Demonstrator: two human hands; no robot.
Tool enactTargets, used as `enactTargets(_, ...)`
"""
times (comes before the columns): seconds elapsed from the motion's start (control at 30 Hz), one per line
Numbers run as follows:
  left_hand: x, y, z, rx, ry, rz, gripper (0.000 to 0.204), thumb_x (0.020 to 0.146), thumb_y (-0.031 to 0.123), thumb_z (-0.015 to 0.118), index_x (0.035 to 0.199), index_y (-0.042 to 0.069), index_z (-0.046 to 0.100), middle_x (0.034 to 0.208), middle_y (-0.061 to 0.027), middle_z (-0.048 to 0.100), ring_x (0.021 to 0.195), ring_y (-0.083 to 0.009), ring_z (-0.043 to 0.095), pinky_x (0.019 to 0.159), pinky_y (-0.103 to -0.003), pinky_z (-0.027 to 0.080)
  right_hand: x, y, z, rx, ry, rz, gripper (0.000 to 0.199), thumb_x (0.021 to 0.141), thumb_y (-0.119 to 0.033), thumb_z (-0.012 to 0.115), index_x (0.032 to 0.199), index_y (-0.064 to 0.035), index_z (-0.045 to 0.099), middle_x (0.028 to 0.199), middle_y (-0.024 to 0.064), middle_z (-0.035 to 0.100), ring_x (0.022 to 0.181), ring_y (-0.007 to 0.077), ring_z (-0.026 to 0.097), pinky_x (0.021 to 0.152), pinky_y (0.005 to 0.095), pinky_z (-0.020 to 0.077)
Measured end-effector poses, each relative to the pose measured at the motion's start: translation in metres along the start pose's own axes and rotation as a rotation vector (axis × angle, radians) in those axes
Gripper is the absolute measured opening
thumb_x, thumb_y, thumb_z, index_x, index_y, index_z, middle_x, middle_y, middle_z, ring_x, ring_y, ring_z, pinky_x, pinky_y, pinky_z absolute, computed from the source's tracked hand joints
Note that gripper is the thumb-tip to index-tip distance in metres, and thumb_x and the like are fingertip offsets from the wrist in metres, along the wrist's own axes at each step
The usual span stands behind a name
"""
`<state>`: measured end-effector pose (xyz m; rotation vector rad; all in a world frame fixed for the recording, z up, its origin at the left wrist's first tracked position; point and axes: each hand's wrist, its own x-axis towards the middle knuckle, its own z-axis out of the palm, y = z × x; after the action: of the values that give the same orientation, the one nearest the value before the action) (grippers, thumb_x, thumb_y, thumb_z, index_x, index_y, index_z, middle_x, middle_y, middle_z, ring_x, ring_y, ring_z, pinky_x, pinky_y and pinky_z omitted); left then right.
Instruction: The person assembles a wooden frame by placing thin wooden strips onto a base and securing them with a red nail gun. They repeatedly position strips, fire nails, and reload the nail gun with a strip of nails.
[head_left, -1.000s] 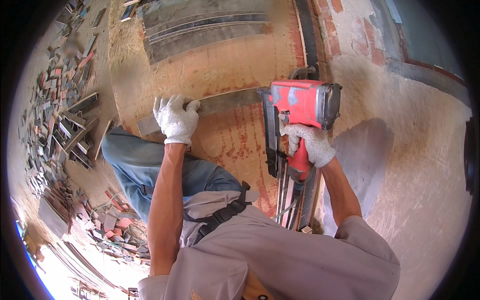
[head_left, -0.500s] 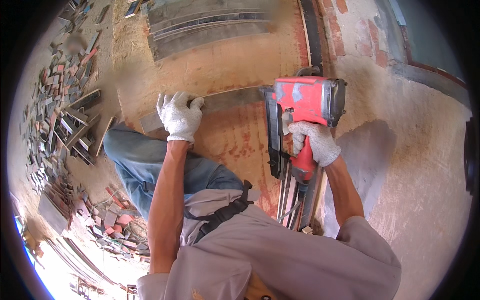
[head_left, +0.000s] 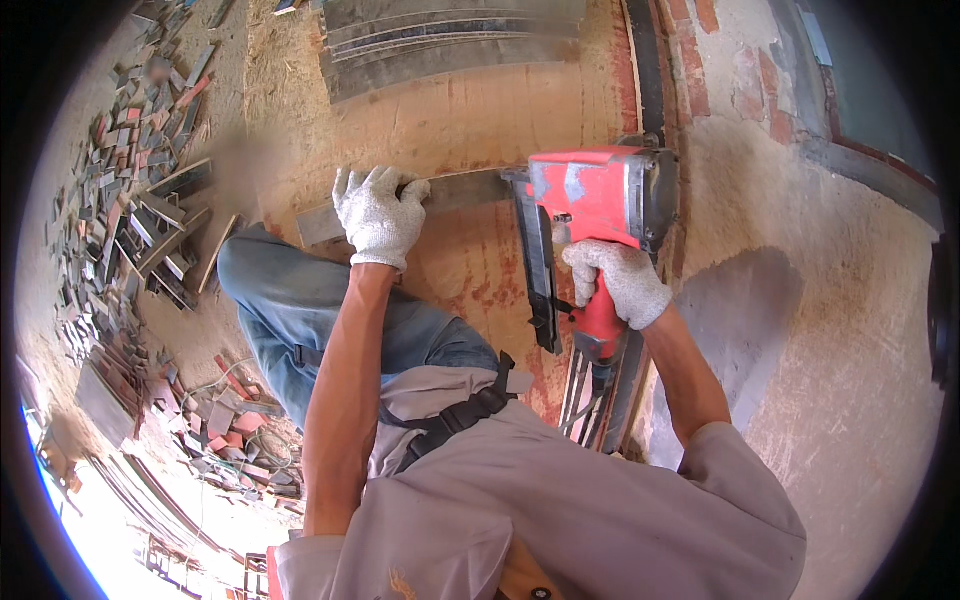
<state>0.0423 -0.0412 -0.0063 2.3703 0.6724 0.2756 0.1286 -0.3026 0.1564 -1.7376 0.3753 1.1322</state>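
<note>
A pale knitted glove covers my left hand (head_left: 382, 215), whose bent fingers grip a long grey wooden strip (head_left: 465, 190) near its left end. This strip lies across a reddish-brown board surface (head_left: 470, 255). In my gloved right hand (head_left: 622, 282), the fingers wrap round the handle of a red nail gun (head_left: 590, 195) with a black magazine. The gun's body is over the right end of the strip, which it hides. Whether its nose touches the wood I cannot tell. A hose (head_left: 600, 385) runs from the base of the handle.
Grey boards (head_left: 450, 55) lie stacked at the far side of the work surface. Scattered wood offcuts (head_left: 130, 190) cover the ground at left. On the right stands a plastered wall (head_left: 860, 330) with patches of bare brick. Long strips (head_left: 625, 400) lie beside my right forearm.
The nail gun has shifted a little left over the work surface in my right hand. My left hand keeps its grip on the strip. The whole view has shifted slightly.
</note>
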Motion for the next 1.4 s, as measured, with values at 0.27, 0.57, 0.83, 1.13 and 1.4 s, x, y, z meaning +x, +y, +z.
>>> enactTargets(0.27,0.002,-0.001,0.001,0.026,-0.026,0.002,0.015,0.082,0.033,0.077,0.077,0.018,0.078,0.086,-0.0026,0.074,0.097,-0.0292,0.065,0.118,-0.048,0.031,0.002,0.003,0.010,-0.084,-0.038,-0.037,0.032,0.095,-0.009,0.063,0.124,0.0045,0.066,0.057,0.0058,0.056,0.046,0.0174,0.054,0.049,0.0320,0.0456)
enactTargets(0.57,-0.001,-0.004,-0.001,0.022,-0.049,0.002,0.021,0.081,0.036,0.079,0.081,0.015,0.079,0.090,-0.0075,0.074,0.100,-0.0320,0.064,0.120,-0.050,0.031,0.003,-0.006,0.022,-0.111,-0.037,-0.034,0.045,0.090,-0.004,0.063,0.134,0.0063,0.063,0.056,0.0051,0.056,0.044,0.0161,0.052,0.046,0.0305,0.0440)
enactTargets(0.83,-0.004,-0.062,-0.054,0.503,0.098,-0.419,0.063,0.094,0.060,0.062,0.112,0.001,0.076,0.124,-0.0225,0.069,0.127,-0.0409,0.054,0.119,-0.055,0.029,0.012,0.028,0.013,-0.059,-0.062,-0.074,0.032,0.094,-0.011,0.062,0.121,0.0065,0.065,0.059,0.0051,0.057,0.048,0.0160,0.054,0.050,0.0301,0.0460)
enactTargets(1.13,-0.006,-0.061,-0.049,-0.094,-0.053,-0.713,0.062,0.093,0.051,0.058,0.098,-0.008,0.076,0.097,-0.0338,0.072,0.094,-0.0457,0.071,0.090,-0.050,0.052,0.007,0.046,-0.001,-0.025,-0.057,-0.077,0.025,0.098,-0.020,0.062,0.095,0.0034,0.071,0.063,0.0073,0.064,0.054,0.0168,0.060,0.056,0.0306,0.0477)
enactTargets(1.4,-0.029,-0.012,-0.019,-1.060,-0.075,-1.132,0.033,0.093,0.026,0.074,0.108,-0.004,0.073,0.102,-0.0099,0.070,0.082,-0.0194,0.067,0.060,-0.030,0.062,-0.010,0.047,0.001,-0.084,0.002,-0.062,0.021,0.096,-0.019,0.067,0.088,-0.0003,0.073,0.059,0.0062,0.063,0.052,0.0165,0.059,0.055,0.0309,0.0469)
